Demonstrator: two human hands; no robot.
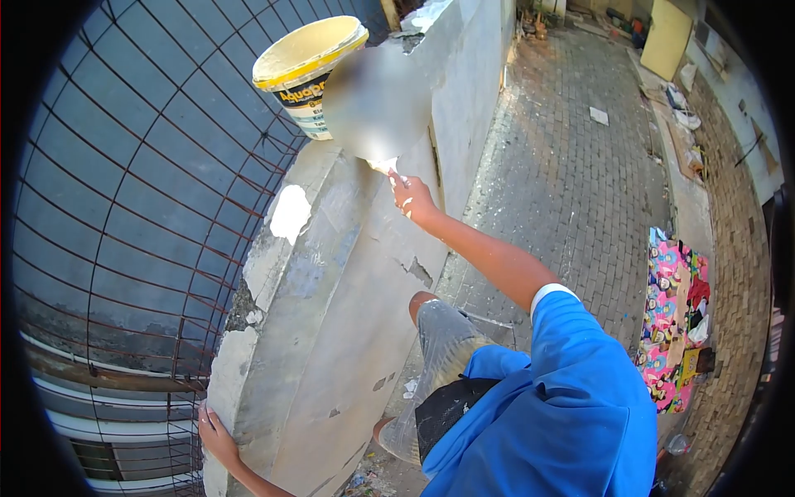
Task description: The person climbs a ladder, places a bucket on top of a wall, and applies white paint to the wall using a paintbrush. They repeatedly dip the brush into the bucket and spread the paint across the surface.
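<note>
My right hand (411, 197), spotted with white, is closed round the handle of a scraper (383, 165) with white paste on it. A blurred patch hides what lies just beyond the scraper. Up on the wall top (319, 174) stands a white bucket (302, 95) with a yellow rim and pale residue inside, left of the blurred patch. A white patch (291, 213) marks the wall top below the bucket. At the lower left, my left hand (217, 435) rests on the wall's edge with its fingers apart, holding nothing.
Rusty metal mesh (124, 174) runs along the left of the wall. On the right is a paved lane (571, 166) with a colourful cloth (662, 331) lying beside it. A yellow panel (665, 40) leans at the far upper right.
</note>
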